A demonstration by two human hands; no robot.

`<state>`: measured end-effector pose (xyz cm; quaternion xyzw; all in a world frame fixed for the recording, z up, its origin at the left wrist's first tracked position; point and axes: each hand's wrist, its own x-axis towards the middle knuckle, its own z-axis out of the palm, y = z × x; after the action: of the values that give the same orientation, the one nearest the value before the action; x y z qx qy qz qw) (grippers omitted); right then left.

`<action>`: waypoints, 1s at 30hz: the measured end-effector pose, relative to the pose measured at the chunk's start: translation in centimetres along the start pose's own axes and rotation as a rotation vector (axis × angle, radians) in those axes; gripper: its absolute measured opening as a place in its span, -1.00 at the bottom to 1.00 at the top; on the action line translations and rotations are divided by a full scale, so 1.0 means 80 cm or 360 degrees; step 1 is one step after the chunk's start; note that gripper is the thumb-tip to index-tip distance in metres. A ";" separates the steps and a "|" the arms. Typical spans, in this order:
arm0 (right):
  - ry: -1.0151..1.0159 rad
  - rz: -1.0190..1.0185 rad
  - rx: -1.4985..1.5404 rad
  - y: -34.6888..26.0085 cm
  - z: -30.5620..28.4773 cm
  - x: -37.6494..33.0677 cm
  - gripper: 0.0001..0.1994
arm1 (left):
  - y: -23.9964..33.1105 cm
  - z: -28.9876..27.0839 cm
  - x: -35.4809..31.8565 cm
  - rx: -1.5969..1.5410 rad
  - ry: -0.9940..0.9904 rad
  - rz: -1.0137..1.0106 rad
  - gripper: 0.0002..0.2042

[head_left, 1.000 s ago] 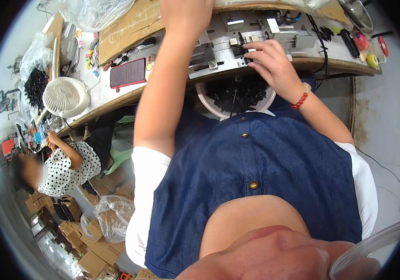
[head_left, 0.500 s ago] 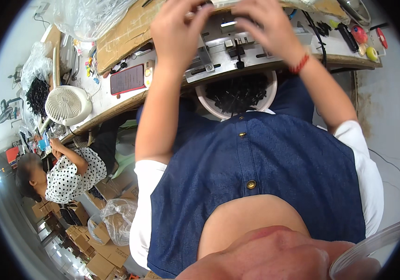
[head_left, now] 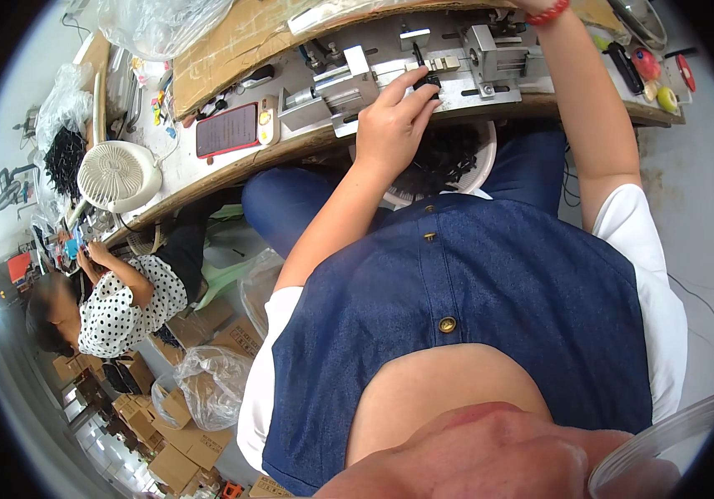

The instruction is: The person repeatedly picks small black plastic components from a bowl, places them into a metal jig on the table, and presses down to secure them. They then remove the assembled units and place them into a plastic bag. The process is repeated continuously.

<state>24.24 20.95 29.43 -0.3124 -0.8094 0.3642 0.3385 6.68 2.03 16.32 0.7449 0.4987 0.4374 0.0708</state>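
My left hand (head_left: 389,126) reaches over the front of a metal fixture (head_left: 347,83), its fingertips closed on a small black part (head_left: 429,85) in the middle of that fixture. A thin black rod runs from the part toward the far side. My right hand (head_left: 532,4) is cut off by the top edge of the picture, beyond the fixture's right block (head_left: 490,60). Only a bit of that hand and the red bracelet (head_left: 548,13) on its wrist show; its fingers are out of sight.
Below the table edge, a white basket (head_left: 483,162) holds many black pieces. Left on the table lie a red-edged phone (head_left: 226,130), a white fan (head_left: 118,176) and a cardboard sheet (head_left: 232,54). A co-worker in a dotted shirt (head_left: 136,303) sits at the far left.
My left hand has come down from above the fixture to the black part at its middle. My right hand has moved farther away, up to the top edge.
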 end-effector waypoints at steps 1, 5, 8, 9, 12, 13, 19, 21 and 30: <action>-0.0007 -0.0026 0.0167 -0.001 -0.007 -0.006 -0.82 | 0.000 0.002 0.001 0.0022 0.0022 0.0035 -0.79; 0.0221 0.0268 0.0494 -0.012 -0.019 -0.048 -0.82 | 0.006 -0.003 0.003 0.0073 -0.0006 0.0014 -0.74; 0.0402 0.0094 0.0628 -0.015 -0.001 -0.085 -0.84 | 0.004 -0.009 0.010 0.0118 -0.0019 0.0061 -0.70; 0.0430 0.0049 0.0675 -0.013 0.009 -0.099 -0.85 | 0.004 -0.018 0.015 0.0128 -0.0021 0.0053 -0.69; 0.0456 -0.0078 0.0382 -0.030 0.052 -0.154 -0.84 | -0.008 -0.047 0.058 0.0197 0.0154 0.0166 -0.70; 0.0310 -0.0058 0.0072 -0.037 0.053 -0.169 -0.80 | -0.017 -0.055 0.086 0.0348 0.0281 0.0285 -0.70; 0.0132 -0.0405 -0.0746 -0.013 0.118 -0.193 -0.79 | -0.105 -0.098 0.192 0.1071 -0.0020 0.0099 -0.75; 0.0129 -0.0408 -0.0885 -0.003 0.125 -0.195 -0.79 | -0.078 -0.100 0.213 0.0626 -0.0128 0.0153 -0.79; 0.0046 -0.0485 -0.1063 -0.003 0.121 -0.182 -0.79 | -0.070 -0.107 0.221 0.0604 -0.0191 0.0104 -0.81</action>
<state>25.06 6.20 20.02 -0.2866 -0.9161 0.0206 0.2796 -1.18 16.19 28.73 0.7853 0.5428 0.2925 -0.0556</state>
